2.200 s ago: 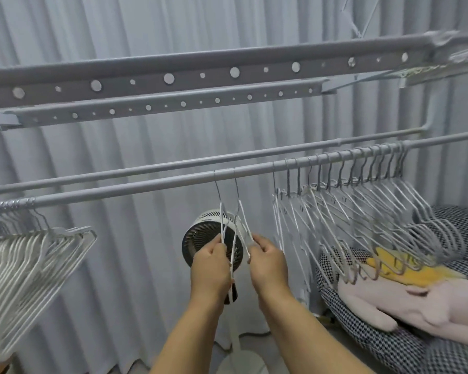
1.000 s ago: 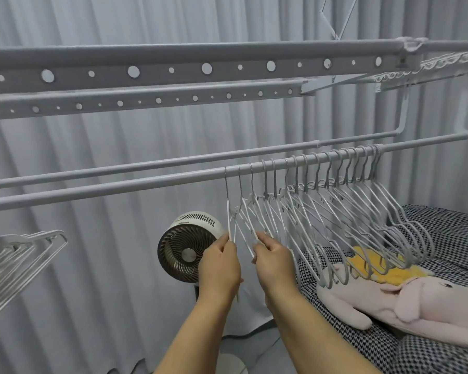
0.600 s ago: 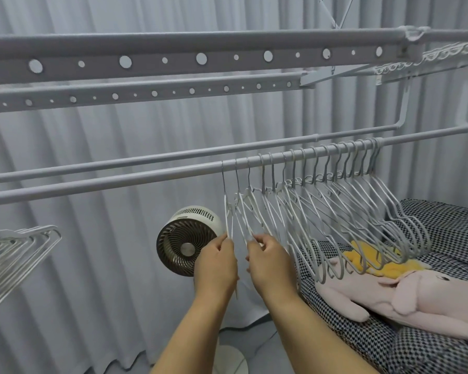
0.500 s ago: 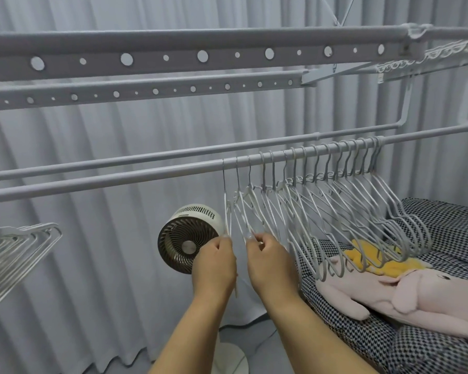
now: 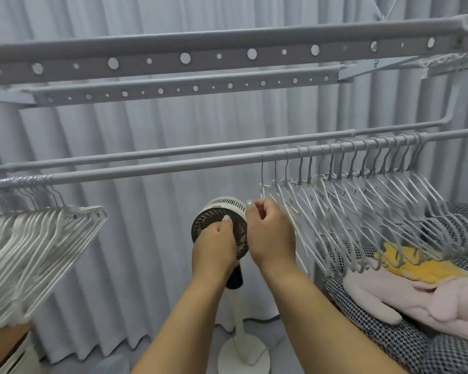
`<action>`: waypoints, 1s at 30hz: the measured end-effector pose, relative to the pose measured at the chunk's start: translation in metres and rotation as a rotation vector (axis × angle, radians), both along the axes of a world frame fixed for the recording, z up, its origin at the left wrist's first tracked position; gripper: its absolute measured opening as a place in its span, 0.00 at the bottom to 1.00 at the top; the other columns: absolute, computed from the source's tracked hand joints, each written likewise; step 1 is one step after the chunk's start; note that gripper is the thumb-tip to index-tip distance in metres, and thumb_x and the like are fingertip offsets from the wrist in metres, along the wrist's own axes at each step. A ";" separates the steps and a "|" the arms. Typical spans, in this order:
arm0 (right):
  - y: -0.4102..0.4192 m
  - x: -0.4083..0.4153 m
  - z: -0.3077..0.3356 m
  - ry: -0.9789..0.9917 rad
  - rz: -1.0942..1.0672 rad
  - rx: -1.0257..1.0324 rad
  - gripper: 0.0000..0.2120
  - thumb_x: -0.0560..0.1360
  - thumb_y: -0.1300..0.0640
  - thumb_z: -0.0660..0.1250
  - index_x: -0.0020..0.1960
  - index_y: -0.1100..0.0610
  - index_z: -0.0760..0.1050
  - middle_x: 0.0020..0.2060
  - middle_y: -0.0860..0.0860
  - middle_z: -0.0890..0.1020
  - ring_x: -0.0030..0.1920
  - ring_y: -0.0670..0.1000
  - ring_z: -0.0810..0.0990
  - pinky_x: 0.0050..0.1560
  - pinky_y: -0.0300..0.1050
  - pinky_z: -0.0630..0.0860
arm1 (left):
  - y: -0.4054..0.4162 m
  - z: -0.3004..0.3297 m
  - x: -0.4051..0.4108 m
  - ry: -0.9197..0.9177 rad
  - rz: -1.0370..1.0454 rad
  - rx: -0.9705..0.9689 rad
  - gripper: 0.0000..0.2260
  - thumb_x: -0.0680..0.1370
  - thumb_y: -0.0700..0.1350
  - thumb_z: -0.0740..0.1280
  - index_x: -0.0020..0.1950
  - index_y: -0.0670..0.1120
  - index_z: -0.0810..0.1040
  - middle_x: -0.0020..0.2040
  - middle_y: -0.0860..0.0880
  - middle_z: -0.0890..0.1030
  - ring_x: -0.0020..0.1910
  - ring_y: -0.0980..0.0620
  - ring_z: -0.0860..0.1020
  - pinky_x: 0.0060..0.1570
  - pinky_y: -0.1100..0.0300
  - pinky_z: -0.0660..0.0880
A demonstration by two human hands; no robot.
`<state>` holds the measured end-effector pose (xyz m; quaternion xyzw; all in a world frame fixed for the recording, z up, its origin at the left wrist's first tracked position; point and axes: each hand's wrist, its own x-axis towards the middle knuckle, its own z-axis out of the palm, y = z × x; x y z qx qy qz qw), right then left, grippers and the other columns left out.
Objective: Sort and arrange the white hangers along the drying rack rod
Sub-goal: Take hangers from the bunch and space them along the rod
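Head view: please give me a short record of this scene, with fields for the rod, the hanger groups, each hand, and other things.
rod: grey rod running left to right, bare in the middle
right group: white hangers spread along the right part
left group: hangers packed tight at the left end
right hand: right hand at the leftmost hanger of the right group, fingers curled; grip unclear
left hand: left hand in front of the fan, holds nothing visible
other: fan on a stand, pink plush toy on checked bedding
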<state>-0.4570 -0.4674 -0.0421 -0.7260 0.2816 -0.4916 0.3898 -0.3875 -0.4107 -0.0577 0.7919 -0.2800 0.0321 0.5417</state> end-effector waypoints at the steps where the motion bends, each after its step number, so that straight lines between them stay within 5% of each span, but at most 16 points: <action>1: 0.009 0.005 0.002 -0.010 0.031 0.006 0.08 0.79 0.50 0.59 0.51 0.52 0.75 0.48 0.47 0.80 0.51 0.49 0.77 0.52 0.45 0.74 | 0.010 0.002 0.003 0.010 0.008 -0.015 0.20 0.82 0.50 0.54 0.35 0.45 0.75 0.39 0.45 0.81 0.35 0.49 0.74 0.32 0.57 0.65; 4: 0.037 0.021 0.006 -0.007 0.131 0.032 0.06 0.79 0.50 0.59 0.47 0.49 0.73 0.41 0.45 0.78 0.46 0.49 0.77 0.45 0.43 0.72 | 0.045 0.005 0.013 0.020 0.063 -0.034 0.19 0.82 0.51 0.54 0.36 0.47 0.76 0.42 0.46 0.82 0.41 0.47 0.77 0.38 0.55 0.70; 7: 0.068 0.043 0.005 0.011 0.246 0.070 0.10 0.79 0.49 0.58 0.48 0.53 0.75 0.39 0.45 0.78 0.46 0.51 0.77 0.50 0.48 0.73 | 0.084 0.008 0.025 0.011 0.141 -0.062 0.17 0.82 0.51 0.55 0.37 0.47 0.75 0.45 0.43 0.82 0.47 0.43 0.79 0.47 0.51 0.74; 12: 0.119 0.083 -0.004 0.039 0.428 0.140 0.13 0.80 0.49 0.58 0.48 0.56 0.76 0.41 0.49 0.81 0.44 0.51 0.77 0.42 0.37 0.66 | 0.147 0.003 0.055 -0.001 0.288 -0.082 0.17 0.81 0.49 0.57 0.38 0.42 0.75 0.35 0.46 0.75 0.35 0.48 0.70 0.35 0.55 0.64; 18: 0.164 0.126 -0.025 0.120 0.567 0.236 0.14 0.78 0.49 0.60 0.42 0.58 0.77 0.39 0.53 0.82 0.40 0.54 0.78 0.41 0.47 0.71 | 0.203 -0.001 0.077 0.004 0.436 -0.092 0.18 0.79 0.44 0.59 0.29 0.47 0.62 0.26 0.50 0.64 0.29 0.50 0.62 0.31 0.56 0.57; 22: 0.177 0.150 -0.039 0.155 0.650 0.309 0.15 0.77 0.49 0.60 0.44 0.61 0.77 0.38 0.55 0.82 0.43 0.57 0.80 0.48 0.54 0.76 | 0.222 -0.006 0.093 0.002 0.518 -0.094 0.17 0.78 0.43 0.60 0.29 0.49 0.64 0.27 0.50 0.66 0.29 0.50 0.64 0.30 0.57 0.59; 24: 0.182 0.160 -0.043 0.166 0.689 0.345 0.17 0.77 0.49 0.61 0.44 0.63 0.77 0.34 0.53 0.80 0.41 0.58 0.80 0.49 0.57 0.77 | 0.229 -0.008 0.102 0.011 0.556 -0.081 0.12 0.77 0.46 0.61 0.33 0.52 0.71 0.35 0.48 0.76 0.35 0.49 0.72 0.36 0.56 0.69; 26: 0.183 0.171 -0.048 0.180 0.721 0.367 0.18 0.77 0.49 0.61 0.45 0.65 0.77 0.33 0.53 0.79 0.38 0.56 0.77 0.49 0.58 0.77 | 0.233 -0.010 0.110 0.046 0.585 -0.052 0.07 0.77 0.48 0.60 0.48 0.53 0.78 0.49 0.49 0.81 0.47 0.48 0.77 0.49 0.51 0.76; 30: 0.182 0.192 -0.050 0.210 0.779 0.406 0.13 0.75 0.51 0.61 0.44 0.61 0.76 0.34 0.53 0.79 0.38 0.54 0.77 0.45 0.54 0.77 | 0.234 -0.012 0.127 0.065 0.610 -0.020 0.18 0.78 0.48 0.60 0.68 0.48 0.73 0.65 0.49 0.76 0.61 0.48 0.74 0.61 0.49 0.72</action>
